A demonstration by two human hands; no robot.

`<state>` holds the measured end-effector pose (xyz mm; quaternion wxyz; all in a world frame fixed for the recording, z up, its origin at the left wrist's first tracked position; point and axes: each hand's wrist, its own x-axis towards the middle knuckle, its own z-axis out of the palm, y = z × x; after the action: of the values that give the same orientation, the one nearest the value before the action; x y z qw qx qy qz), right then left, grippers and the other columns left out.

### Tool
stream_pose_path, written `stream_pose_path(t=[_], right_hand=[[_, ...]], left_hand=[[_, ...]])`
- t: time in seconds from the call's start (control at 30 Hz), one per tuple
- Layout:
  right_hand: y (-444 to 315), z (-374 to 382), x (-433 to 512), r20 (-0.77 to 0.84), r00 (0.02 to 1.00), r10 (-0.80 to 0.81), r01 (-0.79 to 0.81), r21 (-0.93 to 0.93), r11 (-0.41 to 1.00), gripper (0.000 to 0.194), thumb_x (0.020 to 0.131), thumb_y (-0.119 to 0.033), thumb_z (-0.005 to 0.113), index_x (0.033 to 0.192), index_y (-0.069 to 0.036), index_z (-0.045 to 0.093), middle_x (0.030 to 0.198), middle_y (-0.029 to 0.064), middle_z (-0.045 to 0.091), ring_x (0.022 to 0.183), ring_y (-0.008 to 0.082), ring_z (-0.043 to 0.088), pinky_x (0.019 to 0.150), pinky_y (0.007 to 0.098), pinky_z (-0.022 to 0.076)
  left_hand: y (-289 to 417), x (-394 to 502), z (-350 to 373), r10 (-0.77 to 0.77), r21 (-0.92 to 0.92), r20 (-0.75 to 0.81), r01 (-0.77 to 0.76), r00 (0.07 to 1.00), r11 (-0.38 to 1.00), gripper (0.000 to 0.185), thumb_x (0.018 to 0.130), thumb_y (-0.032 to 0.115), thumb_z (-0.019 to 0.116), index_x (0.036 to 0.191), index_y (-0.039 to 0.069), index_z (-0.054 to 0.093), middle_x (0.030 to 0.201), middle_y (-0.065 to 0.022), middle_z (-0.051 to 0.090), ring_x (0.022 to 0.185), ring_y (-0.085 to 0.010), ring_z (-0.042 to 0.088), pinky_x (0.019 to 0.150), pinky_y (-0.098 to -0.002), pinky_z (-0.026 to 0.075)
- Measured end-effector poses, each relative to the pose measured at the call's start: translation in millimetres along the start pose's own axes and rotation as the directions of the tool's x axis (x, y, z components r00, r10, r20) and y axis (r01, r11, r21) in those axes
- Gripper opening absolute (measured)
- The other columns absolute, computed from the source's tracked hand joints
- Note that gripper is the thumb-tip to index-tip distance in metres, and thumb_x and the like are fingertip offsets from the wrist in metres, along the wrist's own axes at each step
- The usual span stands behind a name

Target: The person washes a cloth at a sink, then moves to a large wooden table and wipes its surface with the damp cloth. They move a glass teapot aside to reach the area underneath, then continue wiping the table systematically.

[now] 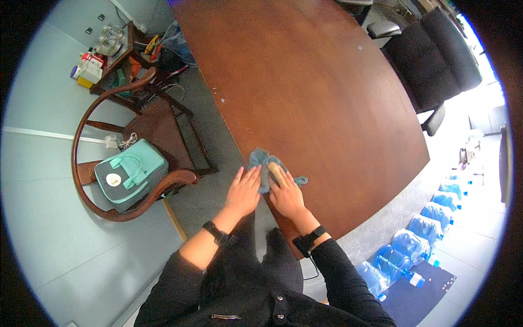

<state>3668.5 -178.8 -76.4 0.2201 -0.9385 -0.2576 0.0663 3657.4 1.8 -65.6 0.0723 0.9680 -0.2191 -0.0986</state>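
A crumpled blue-grey cloth (258, 157) lies at the left edge of a brown wooden table (310, 94), close to my body. My left hand (244, 195) reaches to the cloth's left side, fingers extended and touching it; its thumb is hard to make out. A tan, round-ended rod (274, 167), perhaps wooden, rests on the cloth. Over it lies my right hand (288, 197), fingers along the rod and thumb beside it. Part of the cloth sticks out to the right of this hand. How far the rod runs beneath my palm is hidden.
Left of the table stands a wooden armchair (157, 126) with a teal and grey bag (141, 169). Beyond it, a small side table (122, 53) carries glassware and bottles. A black office chair (429, 61) is at far right. Several large blue water bottles (392, 261) line the floor.
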Motion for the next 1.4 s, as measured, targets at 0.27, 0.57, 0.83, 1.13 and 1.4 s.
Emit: stream_pose_path(t=[0.27,0.57,0.83,1.13,1.4], right_hand=[[5,16,144,-0.168,0.981,0.092,-0.103,-0.058,0.993,0.052,0.081,-0.023,0.057,0.126,0.001,0.055,0.144,0.0175,0.039,0.137,0.0333,0.033,0.112,0.0456,0.0289],[6,10,113,-0.049,0.990,0.135,-0.134,0.011,0.991,0.047,0.085,-0.024,0.059,0.127,-0.004,0.057,0.146,0.0238,0.034,0.136,0.0399,0.031,0.113,0.0471,0.0270],[-35,5,17,0.108,0.939,0.326,-0.324,-0.034,0.945,0.051,0.076,-0.028,0.067,0.122,-0.007,0.061,0.149,0.0250,0.027,0.138,0.0450,0.026,0.113,0.0513,0.0257],[-4,23,120,-0.074,0.961,0.267,-0.269,-0.014,0.963,0.046,0.085,-0.033,0.061,0.122,-0.005,0.060,0.148,0.0250,0.028,0.138,0.0444,0.025,0.112,0.0498,0.0260],[-33,8,72,-0.082,0.954,0.288,-0.291,-0.017,0.957,0.046,0.077,-0.029,0.067,0.117,-0.005,0.064,0.148,0.0222,0.031,0.136,0.0468,0.027,0.109,0.0523,0.0307]], left_hand=[[-90,99,-24,-0.150,0.033,-0.013,0.150,0.989,0.988,0.056,0.089,0.022,0.051,0.140,0.000,0.040,0.154,-0.0086,0.028,0.142,-0.0195,0.026,0.118,-0.0449,0.012],[-84,87,-16,-0.010,0.068,-0.037,0.012,0.999,0.998,0.052,0.092,0.028,0.046,0.134,-0.003,0.048,0.149,-0.0122,0.037,0.140,-0.0237,0.029,0.117,-0.0442,0.014],[-32,33,-4,0.202,-0.071,0.139,-0.194,0.969,0.978,0.054,0.088,0.024,0.044,0.133,-0.007,0.048,0.149,-0.0172,0.035,0.141,-0.0280,0.029,0.117,-0.0410,0.015],[-86,110,-25,-0.018,0.063,0.033,0.016,0.999,0.998,0.049,0.089,0.018,0.043,0.129,-0.009,0.049,0.147,-0.0201,0.038,0.139,-0.0282,0.032,0.118,-0.0408,0.015],[-52,60,-26,0.043,0.043,0.112,-0.048,0.993,0.998,0.048,0.088,0.022,0.046,0.124,-0.008,0.055,0.141,-0.0212,0.044,0.136,-0.0272,0.037,0.118,-0.0403,0.015]])
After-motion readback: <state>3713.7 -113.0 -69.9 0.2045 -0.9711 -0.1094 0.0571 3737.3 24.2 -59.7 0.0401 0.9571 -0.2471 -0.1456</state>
